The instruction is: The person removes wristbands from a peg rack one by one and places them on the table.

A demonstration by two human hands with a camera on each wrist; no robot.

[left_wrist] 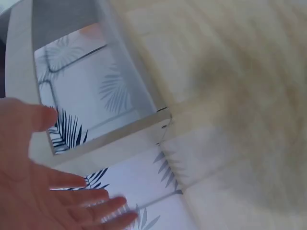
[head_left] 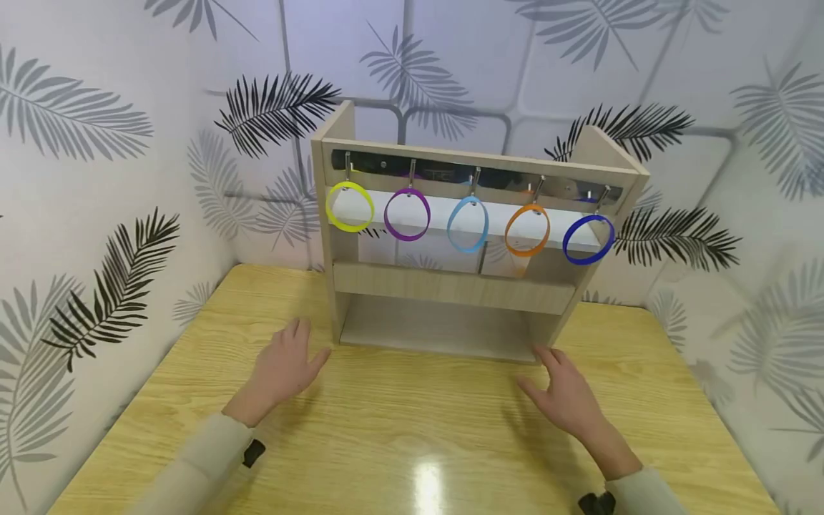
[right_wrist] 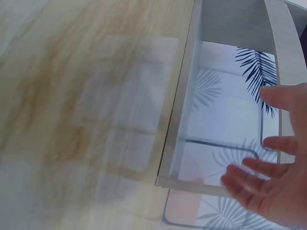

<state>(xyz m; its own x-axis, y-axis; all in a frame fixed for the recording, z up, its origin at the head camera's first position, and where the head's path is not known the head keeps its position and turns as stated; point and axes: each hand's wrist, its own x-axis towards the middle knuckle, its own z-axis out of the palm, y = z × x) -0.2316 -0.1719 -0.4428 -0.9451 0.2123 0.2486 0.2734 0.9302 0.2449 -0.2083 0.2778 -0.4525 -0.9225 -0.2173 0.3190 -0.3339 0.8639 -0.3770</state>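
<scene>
- Both wrist views are soft and cut off much of the rack point(head_left: 453, 287); each also crops its hand at the frame edge.
- The left hand point(head_left: 283, 366), fingers extended and thumb held apart, is just beside the rack's lower left corner.
- The right hand point(head_left: 569, 395) has loosely spread fingers; its fingertips overlap the lower right corner in the head view, and whether they touch it I cannot tell.
- Black objects at both wrists are hard to identify; the right one is clipped by the bottom edge, as are the pale sleeves point(head_left: 196, 454).
- The rack stands upright on the tabletop point(head_left: 412, 408) near the wall, its boards pale and wood-grained, with straight-edged openings between them.
- A shiny dark metal strip point(head_left: 444, 174) crosses its upper front, bearing five slim hooks.
- One thin, round band hangs at each: yellow ring point(head_left: 350, 229), purple ring point(head_left: 407, 239), light blue ring point(head_left: 468, 250), orange ring point(head_left: 526, 254), dark blue ring point(head_left: 581, 262).
- The tabletop is yellowish, wood-patterned and glossy, with a bright reflection.
- Feathery leaf prints cover the wall point(head_left: 38, 214).
</scene>
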